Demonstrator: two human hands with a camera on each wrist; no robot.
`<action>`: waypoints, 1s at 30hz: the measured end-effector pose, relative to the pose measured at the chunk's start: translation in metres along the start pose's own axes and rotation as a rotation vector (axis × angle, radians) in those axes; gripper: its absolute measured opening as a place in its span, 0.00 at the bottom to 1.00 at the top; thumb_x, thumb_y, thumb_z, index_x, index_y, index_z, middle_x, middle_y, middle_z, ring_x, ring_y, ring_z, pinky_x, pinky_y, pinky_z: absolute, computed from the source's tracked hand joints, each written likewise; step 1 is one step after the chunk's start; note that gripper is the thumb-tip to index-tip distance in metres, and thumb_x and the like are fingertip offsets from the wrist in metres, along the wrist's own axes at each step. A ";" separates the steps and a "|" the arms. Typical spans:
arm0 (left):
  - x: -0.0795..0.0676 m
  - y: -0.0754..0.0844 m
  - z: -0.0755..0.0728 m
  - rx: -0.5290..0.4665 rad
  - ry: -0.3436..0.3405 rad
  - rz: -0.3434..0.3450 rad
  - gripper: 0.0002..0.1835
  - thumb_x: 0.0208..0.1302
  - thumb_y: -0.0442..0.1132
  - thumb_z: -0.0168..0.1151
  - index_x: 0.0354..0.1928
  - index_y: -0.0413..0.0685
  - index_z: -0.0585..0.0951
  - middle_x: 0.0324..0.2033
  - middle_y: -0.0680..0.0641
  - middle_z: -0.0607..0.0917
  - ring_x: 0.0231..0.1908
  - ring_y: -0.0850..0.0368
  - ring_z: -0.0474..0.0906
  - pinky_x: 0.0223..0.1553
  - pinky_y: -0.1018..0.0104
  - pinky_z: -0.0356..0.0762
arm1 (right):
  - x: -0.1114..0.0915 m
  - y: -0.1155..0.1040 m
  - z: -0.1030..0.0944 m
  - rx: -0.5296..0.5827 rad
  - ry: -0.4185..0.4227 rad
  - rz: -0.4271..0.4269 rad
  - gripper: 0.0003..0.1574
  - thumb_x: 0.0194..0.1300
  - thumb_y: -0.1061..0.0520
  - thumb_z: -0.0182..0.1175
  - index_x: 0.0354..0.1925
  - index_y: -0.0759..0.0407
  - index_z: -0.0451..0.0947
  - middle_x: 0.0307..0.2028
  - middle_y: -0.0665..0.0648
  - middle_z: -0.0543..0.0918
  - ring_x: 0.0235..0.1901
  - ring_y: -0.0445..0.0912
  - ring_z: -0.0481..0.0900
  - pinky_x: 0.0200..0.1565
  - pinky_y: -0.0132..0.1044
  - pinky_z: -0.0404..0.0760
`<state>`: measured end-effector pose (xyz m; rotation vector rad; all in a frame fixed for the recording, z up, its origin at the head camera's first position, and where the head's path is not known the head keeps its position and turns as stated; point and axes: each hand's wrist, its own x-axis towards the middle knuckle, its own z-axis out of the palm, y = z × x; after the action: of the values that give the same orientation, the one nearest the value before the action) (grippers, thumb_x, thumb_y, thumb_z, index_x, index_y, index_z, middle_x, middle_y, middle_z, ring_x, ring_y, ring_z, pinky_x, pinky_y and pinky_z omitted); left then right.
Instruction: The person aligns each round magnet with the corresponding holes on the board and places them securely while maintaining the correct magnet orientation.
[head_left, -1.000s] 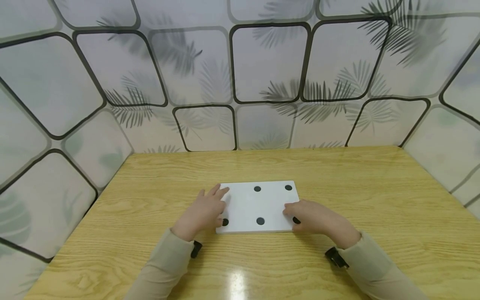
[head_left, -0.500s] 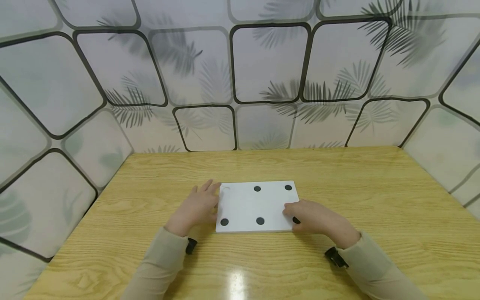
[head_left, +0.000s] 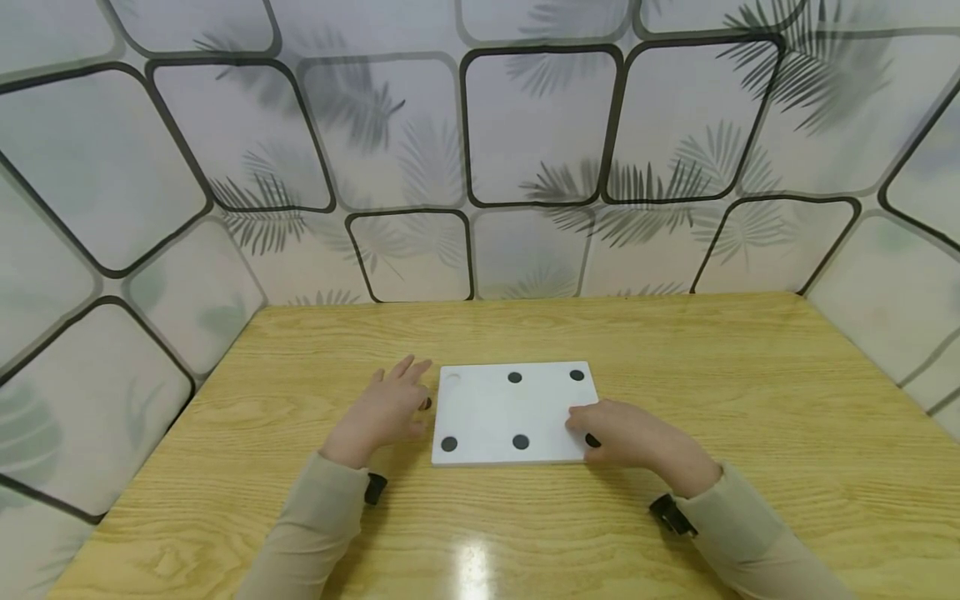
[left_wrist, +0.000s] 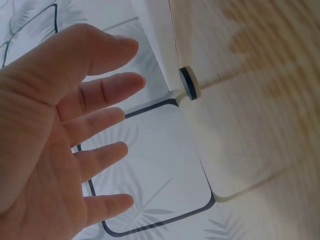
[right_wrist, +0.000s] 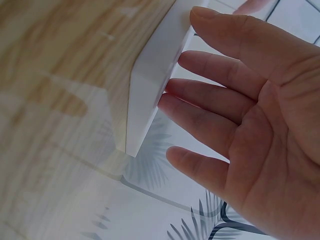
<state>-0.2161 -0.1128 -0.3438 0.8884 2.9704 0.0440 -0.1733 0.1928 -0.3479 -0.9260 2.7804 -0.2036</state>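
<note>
A white rectangular board [head_left: 487, 412] lies on the table, with several round black dots on its face and a pale round mark at its far left corner. Left of the board is a small black disc [head_left: 427, 403], partly hidden by my left hand [head_left: 381, 417]; the disc [left_wrist: 190, 83] shows apart from the fingertips in the left wrist view. That hand is spread and holds nothing. My right hand [head_left: 626, 432] rests on the board's right end, covering part of the near right dot. Its fingers look nearly straight in the right wrist view, by the board's edge [right_wrist: 150, 95].
The wood-grain table [head_left: 300, 350] runs back to a wall [head_left: 540, 125] with leaf-patterned panels, which also flanks both sides. A black device [head_left: 375, 488] sits at the left wrist, another black device [head_left: 672, 514] at the right.
My left hand has moved left off the board's far left corner, uncovering the pale round mark and the near left dot. The black disc now shows beside the board. My right hand stays put.
</note>
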 end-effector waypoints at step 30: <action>0.007 -0.009 -0.002 -0.006 0.015 -0.001 0.09 0.46 0.37 0.63 0.18 0.50 0.71 0.61 0.38 0.61 0.61 0.37 0.50 0.51 0.33 0.52 | 0.000 -0.001 -0.001 0.019 -0.022 0.021 0.22 0.51 0.60 0.64 0.45 0.65 0.75 0.50 0.64 0.74 0.49 0.56 0.72 0.50 0.47 0.68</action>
<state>-0.2272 -0.1163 -0.3426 0.8893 2.9828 0.0593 -0.1731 0.1920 -0.3463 -0.8888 2.7622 -0.2156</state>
